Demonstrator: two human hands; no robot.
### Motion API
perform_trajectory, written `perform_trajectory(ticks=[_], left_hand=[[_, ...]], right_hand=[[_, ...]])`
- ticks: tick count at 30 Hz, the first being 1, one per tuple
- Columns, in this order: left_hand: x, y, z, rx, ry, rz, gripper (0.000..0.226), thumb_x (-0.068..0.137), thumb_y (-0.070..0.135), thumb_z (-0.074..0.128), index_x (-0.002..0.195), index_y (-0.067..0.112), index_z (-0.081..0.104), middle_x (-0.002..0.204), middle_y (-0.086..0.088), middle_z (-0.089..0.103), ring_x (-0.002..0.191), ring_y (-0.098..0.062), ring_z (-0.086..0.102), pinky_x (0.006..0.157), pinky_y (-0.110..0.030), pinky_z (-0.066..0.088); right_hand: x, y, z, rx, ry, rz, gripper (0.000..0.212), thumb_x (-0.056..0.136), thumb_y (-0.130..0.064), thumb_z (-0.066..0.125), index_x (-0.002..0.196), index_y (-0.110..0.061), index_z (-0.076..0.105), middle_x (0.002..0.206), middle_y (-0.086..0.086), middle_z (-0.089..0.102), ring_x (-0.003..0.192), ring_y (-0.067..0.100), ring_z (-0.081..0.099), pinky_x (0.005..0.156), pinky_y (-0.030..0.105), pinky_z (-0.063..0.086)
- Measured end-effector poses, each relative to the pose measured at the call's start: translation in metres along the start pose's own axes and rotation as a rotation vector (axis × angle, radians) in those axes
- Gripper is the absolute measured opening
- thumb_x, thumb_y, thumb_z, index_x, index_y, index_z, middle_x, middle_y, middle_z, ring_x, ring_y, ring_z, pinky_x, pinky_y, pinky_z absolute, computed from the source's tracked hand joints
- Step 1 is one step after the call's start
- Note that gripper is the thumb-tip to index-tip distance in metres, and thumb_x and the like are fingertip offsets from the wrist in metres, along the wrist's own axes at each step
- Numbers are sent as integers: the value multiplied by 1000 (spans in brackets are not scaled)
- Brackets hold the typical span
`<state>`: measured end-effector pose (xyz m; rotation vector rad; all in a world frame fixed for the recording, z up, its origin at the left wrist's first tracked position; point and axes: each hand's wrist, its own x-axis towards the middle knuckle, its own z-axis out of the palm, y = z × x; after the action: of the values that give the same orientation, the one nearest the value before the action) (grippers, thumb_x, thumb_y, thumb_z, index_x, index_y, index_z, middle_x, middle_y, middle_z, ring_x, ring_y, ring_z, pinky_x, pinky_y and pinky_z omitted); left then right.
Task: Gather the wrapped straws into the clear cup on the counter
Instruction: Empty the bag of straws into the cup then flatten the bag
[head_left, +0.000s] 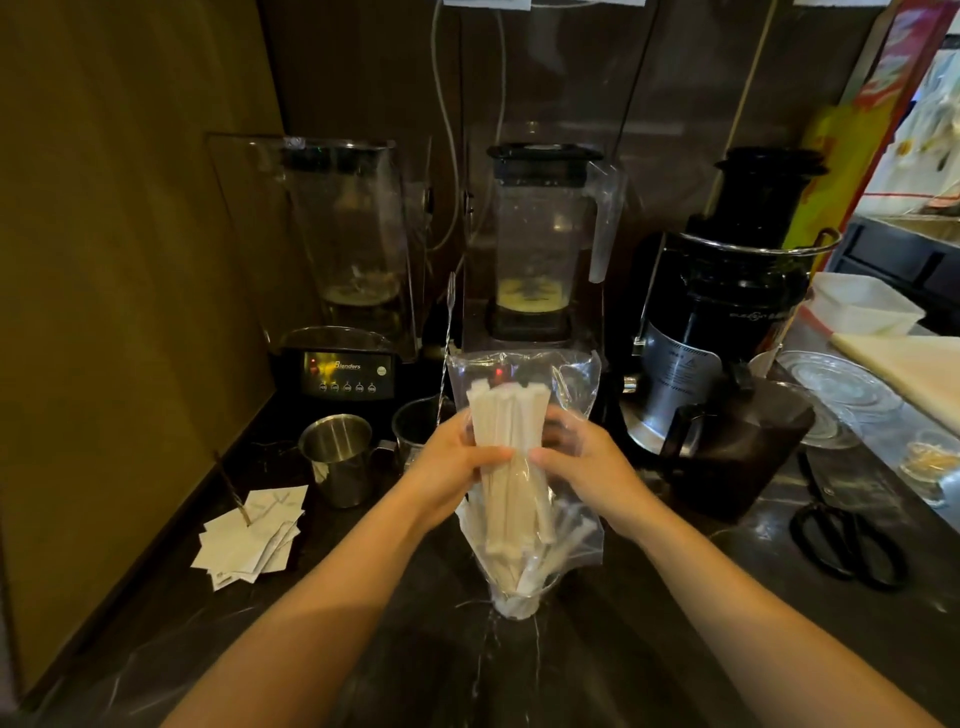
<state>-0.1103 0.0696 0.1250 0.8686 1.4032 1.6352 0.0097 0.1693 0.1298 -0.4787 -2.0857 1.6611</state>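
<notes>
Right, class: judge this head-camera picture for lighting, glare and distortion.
Head view: dim, warm light; glare on the clear bag around the straws; the cup is hard to make out; wide-angle bending stretches both forearms and the edges.

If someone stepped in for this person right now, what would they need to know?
Left hand: shut on the bundle of wrapped straws, gripping it from the left.
Right hand: shut on the same bundle through the clear plastic bag.
Clear cup: on the dark counter, directly under the bundle; the lower ends of the straws already sit in it.
Done: straws stand upright in the cup.
Left: the bag is still around the straws, so slide it off and settle them in.
</notes>
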Motion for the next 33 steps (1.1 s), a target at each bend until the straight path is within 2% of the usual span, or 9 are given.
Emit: perform_trajectory(ticks=[5, 10, 14, 18, 20, 24, 27, 30, 33], left_hand=[[0, -1, -5, -16, -25, 1, 37, 82, -4, 54, 108, 21, 55, 116, -8, 62, 102, -21, 63, 95, -38, 47], [3, 4, -10, 34, -30, 3, 25, 88, 7, 50, 102, 24, 60, 107, 1, 67, 94, -9, 67, 91, -32, 49], [6, 16, -10, 61, -17, 29, 23, 91, 10, 44, 100, 22, 62, 100, 2, 68, 88, -6, 67, 85, -26, 51], [9, 33, -6, 68, -15, 63, 24, 92, 12, 42, 101, 22, 62, 97, 2, 69, 81, -4, 68, 78, -23, 53], [11, 42, -3, 74, -9, 88, 23, 93, 13, 42, 101, 22, 62, 95, 2, 69, 80, -5, 68, 78, -24, 53], [19, 63, 3, 55, 31, 128, 23, 93, 14, 43, 101, 23, 62, 89, 2, 70, 74, -5, 68, 77, -27, 53], [23, 78, 11, 43, 41, 158, 22, 93, 15, 43, 104, 20, 61, 88, 0, 69, 72, -6, 68, 73, -25, 54], [27, 89, 25, 4, 59, 195, 20, 93, 16, 43, 97, 24, 61, 85, -1, 68, 68, -6, 68, 66, -24, 56], [35, 93, 41, 28, 98, 230, 19, 93, 18, 44, 95, 23, 62, 82, -3, 67, 61, -6, 68, 57, -20, 56]], right_hand=[[-2, 3, 0, 9, 2, 7, 46, 85, -5, 56, 129, -18, 45, 100, -10, 62, 92, 3, 61, 77, 15, 52], [0, -1, -4, 10, 26, 1, 44, 87, -4, 55, 128, -17, 45, 100, -8, 60, 90, 3, 60, 69, 8, 52], [2, -6, -9, 10, 76, 17, 34, 87, -8, 55, 116, -25, 49, 99, -8, 61, 90, 7, 62, 72, 18, 53], [4, -13, -15, 45, 122, 22, 31, 88, -10, 54, 117, -21, 50, 98, -8, 62, 89, 9, 64, 74, 21, 55], [4, -16, -20, 68, 146, 13, 25, 88, -10, 54, 108, -25, 51, 99, -6, 63, 88, 11, 65, 77, 25, 54], [3, -25, -32, 106, 200, -22, 17, 89, -9, 54, 103, -18, 55, 92, -2, 66, 81, 11, 67, 67, 19, 56], [1, -33, -40, 79, 288, -53, 13, 89, -8, 52, 88, -20, 58, 87, 0, 67, 80, 13, 66, 65, 19, 56], [-2, -42, -49, 79, 404, -69, 18, 90, -10, 52, 77, -19, 60, 77, 1, 66, 66, 9, 65, 57, 17, 55], [-8, -51, -59, 78, 524, -89, 17, 91, -12, 50, 77, -13, 61, 67, 3, 63, 45, 2, 60, 45, 13, 52]])
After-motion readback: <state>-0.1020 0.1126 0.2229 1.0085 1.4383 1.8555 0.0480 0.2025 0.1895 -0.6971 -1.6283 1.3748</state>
